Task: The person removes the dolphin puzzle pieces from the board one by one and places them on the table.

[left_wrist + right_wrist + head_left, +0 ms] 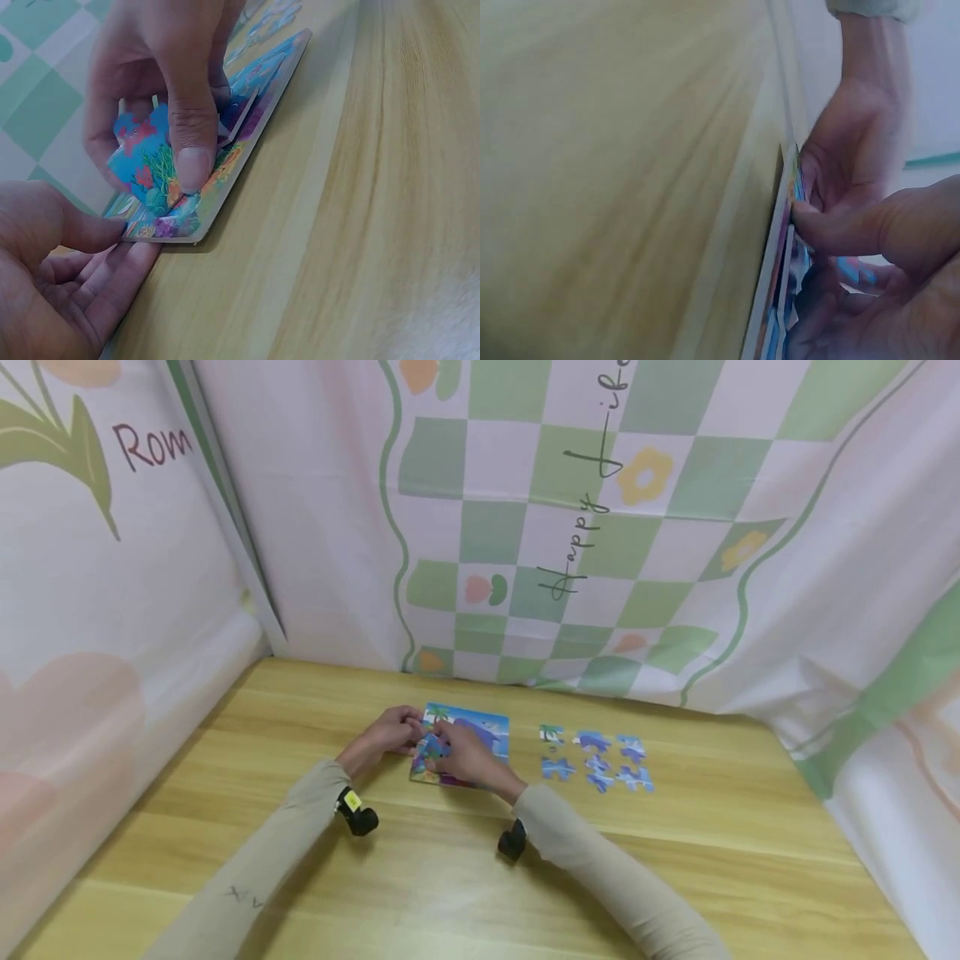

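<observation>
A jigsaw puzzle board (497, 727) with a blue sea picture lies on the table in front of me. My left hand (395, 729) holds its left edge; in the left wrist view the thumb lies on top at the corner and the fingers are against the edge. Over the board, my right hand (467, 755) pinches a puzzle piece (139, 142) showing a red starfish and green seaweed. That piece is tilted up from the board. In the left wrist view another piece sits raised beside it. The right wrist view shows the board edge-on, with the right thumb (840, 229) against it.
Right of the board, several loose puzzle pieces (598, 767) lie in two rows on the wooden table (450, 877). A checkered curtain (570, 543) hangs behind the table, and white printed cloth (127, 577) hangs on the left.
</observation>
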Demonstrator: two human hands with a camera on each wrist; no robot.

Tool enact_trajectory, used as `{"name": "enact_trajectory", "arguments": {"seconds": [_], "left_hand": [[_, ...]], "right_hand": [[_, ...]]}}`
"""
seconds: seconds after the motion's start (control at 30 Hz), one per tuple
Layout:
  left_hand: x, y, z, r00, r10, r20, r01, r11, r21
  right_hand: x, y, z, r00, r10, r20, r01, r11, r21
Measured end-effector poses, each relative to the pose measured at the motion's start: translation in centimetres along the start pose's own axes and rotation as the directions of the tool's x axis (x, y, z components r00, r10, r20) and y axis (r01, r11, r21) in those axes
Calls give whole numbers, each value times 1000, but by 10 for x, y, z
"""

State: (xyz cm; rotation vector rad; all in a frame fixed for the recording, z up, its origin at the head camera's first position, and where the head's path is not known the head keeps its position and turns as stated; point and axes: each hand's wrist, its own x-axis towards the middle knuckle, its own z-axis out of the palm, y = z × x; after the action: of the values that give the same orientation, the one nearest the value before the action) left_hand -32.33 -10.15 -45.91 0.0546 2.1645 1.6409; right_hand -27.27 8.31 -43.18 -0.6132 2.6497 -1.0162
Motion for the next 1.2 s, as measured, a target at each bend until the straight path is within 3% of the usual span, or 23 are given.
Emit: {"name": "enact_trajectory", "arguments": {"seconds": [0.4,0.53,0.73,0.9,1.03,1.2], "left_hand": [[0,1,2,1000,-8,13,8,1000,-8],[0,3,3,1000,-10,13,10,1000,-12],[1,4,3,1000,-5,5,6,1000,-22],[1,2,3,1000,-3,3,3,1000,-13],[1,1,2,1000,-5,1,5,1000,-8],[-1,3,3,1000,-14,-5,14,1000,4]], "right_hand": [[-4,11,-9,998,-55,39,54,998,31],[-6,14,-14,999,-54,1,53,988,147],[-10,19,-29,991,15,-131,40,913,406],[-23,31,-46,990,42,-135,30,868,495],[-39,44,-62,989,75,-126,-2,866,499],[-60,63,-80,990,75,-119,-14,894,448]]}}
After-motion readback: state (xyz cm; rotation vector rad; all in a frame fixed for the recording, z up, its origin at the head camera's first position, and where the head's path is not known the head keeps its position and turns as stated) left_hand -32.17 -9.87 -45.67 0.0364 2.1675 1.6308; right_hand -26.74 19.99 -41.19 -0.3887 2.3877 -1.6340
